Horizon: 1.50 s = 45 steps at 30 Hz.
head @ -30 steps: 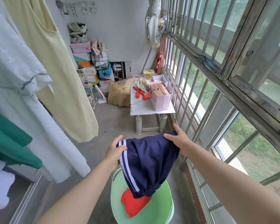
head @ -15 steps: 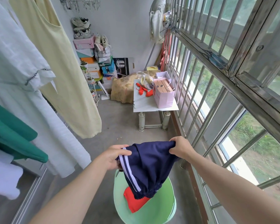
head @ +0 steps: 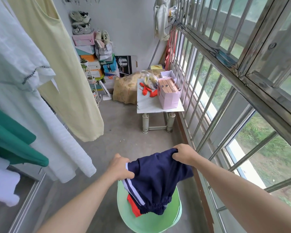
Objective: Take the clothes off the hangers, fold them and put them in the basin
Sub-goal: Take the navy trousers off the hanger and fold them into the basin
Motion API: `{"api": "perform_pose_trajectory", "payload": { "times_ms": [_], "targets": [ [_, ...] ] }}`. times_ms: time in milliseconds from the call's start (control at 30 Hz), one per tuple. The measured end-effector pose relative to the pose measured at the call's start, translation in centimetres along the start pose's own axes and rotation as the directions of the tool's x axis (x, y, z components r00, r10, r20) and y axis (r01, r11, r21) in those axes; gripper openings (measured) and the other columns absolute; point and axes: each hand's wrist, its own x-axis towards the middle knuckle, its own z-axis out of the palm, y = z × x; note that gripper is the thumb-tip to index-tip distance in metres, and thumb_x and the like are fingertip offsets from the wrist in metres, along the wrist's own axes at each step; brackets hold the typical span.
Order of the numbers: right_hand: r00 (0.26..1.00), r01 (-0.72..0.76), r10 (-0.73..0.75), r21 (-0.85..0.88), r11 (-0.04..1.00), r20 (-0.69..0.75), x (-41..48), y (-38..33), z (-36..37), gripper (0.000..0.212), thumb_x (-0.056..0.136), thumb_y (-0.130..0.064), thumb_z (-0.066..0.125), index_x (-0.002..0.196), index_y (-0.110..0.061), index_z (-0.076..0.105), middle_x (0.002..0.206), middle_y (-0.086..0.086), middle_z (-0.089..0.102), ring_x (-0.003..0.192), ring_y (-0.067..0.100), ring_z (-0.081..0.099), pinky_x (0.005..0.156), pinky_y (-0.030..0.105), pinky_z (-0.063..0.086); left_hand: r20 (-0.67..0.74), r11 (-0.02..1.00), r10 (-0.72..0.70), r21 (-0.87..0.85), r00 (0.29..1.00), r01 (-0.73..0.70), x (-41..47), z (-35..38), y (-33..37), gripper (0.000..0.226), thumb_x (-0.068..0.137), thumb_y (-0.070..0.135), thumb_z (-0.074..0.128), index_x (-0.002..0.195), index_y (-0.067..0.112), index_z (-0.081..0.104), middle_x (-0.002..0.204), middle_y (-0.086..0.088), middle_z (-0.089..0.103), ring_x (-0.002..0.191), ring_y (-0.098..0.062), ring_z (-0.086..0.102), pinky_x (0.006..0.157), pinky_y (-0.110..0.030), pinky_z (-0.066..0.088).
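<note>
Both hands gripped the navy shorts (head: 156, 179) by the top edge, the left hand (head: 120, 167) at the white-striped side, the right hand (head: 183, 153) at the far corner. The shorts hung over the green basin (head: 175, 214) on the floor, above a red garment (head: 133, 206) already inside it.

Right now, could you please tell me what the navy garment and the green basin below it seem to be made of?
Navy garment: soft cloth, matte, probably a light sports fabric; it drapes, bunches, and has a gathered elastic edge. Green basin: most likely plastic, smooth with a slight sheen and one even colour throughout.
</note>
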Motion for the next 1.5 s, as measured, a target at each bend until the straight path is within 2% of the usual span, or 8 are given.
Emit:
{"api": "perform_pose_trajectory", "payload": {
  "times_ms": [100, 267, 400, 567, 767, 1000, 1233, 1500],
  "targets": [
    [0.998, -0.043, 0.04, 0.078, 0.996, 0.043, 0.2, 0.0, 0.6, 0.029, 0.078, -0.01, 0.042, 0.096, 0.0, 0.063, 0.099, 0.014, 0.067, 0.096, 0.031, 0.06, 0.078, 0.035, 0.05, 0.089, 0.979, 0.138, 0.139, 0.986, -0.15, 0.0, -0.6, -0.2, 0.026, 0.052, 0.031, 0.059, 0.062, 0.017, 0.039, 0.087, 0.004, 0.046, 0.076, -0.018, 0.048, 0.062, -0.026, 0.041],
    [0.992, -0.113, 0.105, 0.131, 0.985, 0.066, 0.5, 0.5, 1.7, 0.023, 0.084, -0.009, 0.041, 0.1, -0.006, 0.058, 0.106, 0.01, 0.062, 0.105, 0.029, 0.056, 0.077, 0.028, 0.041, 0.132, 0.97, 0.239, 0.015, 0.962, -0.244, 0.3, -0.7, -0.7, 0.023, 0.057, 0.024, 0.054, 0.075, 0.016, 0.041, 0.069, -0.003, 0.046, 0.061, -0.016, 0.038, 0.056, -0.03, 0.031],
    [0.966, -0.168, 0.114, 0.228, 0.959, 0.232, -0.1, 1.0, 3.3, 0.05, 0.08, -0.011, 0.046, 0.129, -0.017, 0.051, 0.129, 0.006, 0.053, 0.118, 0.023, 0.048, 0.089, 0.024, 0.037, 0.232, 0.945, 0.322, -0.016, 0.918, -0.327, 0.9, -0.3, -0.2, 0.012, 0.06, 0.022, 0.05, 0.071, 0.026, 0.053, 0.067, 0.005, 0.049, 0.06, -0.012, 0.042, 0.057, -0.027, 0.034],
    [0.891, -0.088, -0.004, 0.18, 0.98, 0.454, -1.0, 2.6, 7.2, 0.09, 0.054, -0.048, 0.073, 0.136, -0.036, 0.039, 0.135, -0.005, 0.049, 0.121, 0.019, 0.049, 0.104, 0.035, 0.041, 0.312, 0.931, 0.344, 0.009, 0.886, -0.365, 2.4, 0.4, 1.4, 0.004, 0.067, 0.013, 0.05, 0.069, 0.017, 0.05, 0.063, 0.004, 0.044, 0.057, -0.013, 0.039, 0.054, -0.026, 0.032],
    [0.997, 0.054, -0.037, -0.254, 0.966, 0.068, 0.7, 4.6, 9.2, 0.047, 0.068, -0.047, 0.069, 0.111, -0.031, 0.057, 0.102, -0.004, 0.066, 0.103, 0.026, 0.059, 0.077, 0.032, 0.042, 0.294, 0.913, 0.322, 0.156, 0.9, -0.378, 3.7, 1.6, 2.8, 0.018, 0.068, 0.015, 0.053, 0.085, 0.012, 0.057, 0.069, -0.002, 0.048, 0.063, -0.018, 0.04, 0.054, -0.028, 0.031],
    [0.967, 0.242, -0.177, -0.447, 0.861, 0.183, 4.8, 7.9, 9.0, 0.026, 0.073, -0.028, 0.063, 0.099, -0.025, 0.058, 0.091, -0.003, 0.058, 0.098, 0.026, 0.06, 0.065, 0.029, 0.041, 0.265, 0.851, 0.097, 0.478, 0.959, -0.218, 4.9, 7.4, 2.1, 0.019, 0.073, 0.01, 0.054, 0.086, 0.019, 0.045, 0.091, -0.004, 0.059, 0.084, -0.028, 0.056, 0.056, -0.029, 0.033],
    [0.935, 0.336, -0.223, -0.492, 0.803, 0.274, 7.8, 10.7, 13.5, 0.026, 0.082, -0.033, 0.06, 0.107, -0.027, 0.058, 0.106, 0.0, 0.059, 0.105, 0.026, 0.054, 0.067, 0.031, 0.04, 0.117, 0.91, -0.042, 0.416, 0.992, -0.011, 5.6, 15.8, -1.6, 0.027, 0.077, 0.007, 0.052, 0.102, 0.019, 0.049, 0.107, 0.0, 0.058, 0.102, -0.027, 0.057, 0.063, -0.031, 0.037],
    [0.948, 0.243, -0.106, -0.462, 0.853, 0.301, 13.7, 13.0, 22.8, 0.026, 0.088, -0.022, 0.05, 0.111, -0.032, 0.057, 0.112, -0.003, 0.058, 0.114, 0.024, 0.046, 0.07, 0.031, 0.037, 0.173, 0.95, -0.048, 0.311, 0.984, -0.008, 10.3, 23.4, -7.9, 0.022, 0.071, 0.017, 0.055, 0.082, 0.021, 0.037, 0.082, 0.005, 0.047, 0.08, -0.026, 0.053, 0.059, -0.03, 0.035]
  ]
}}
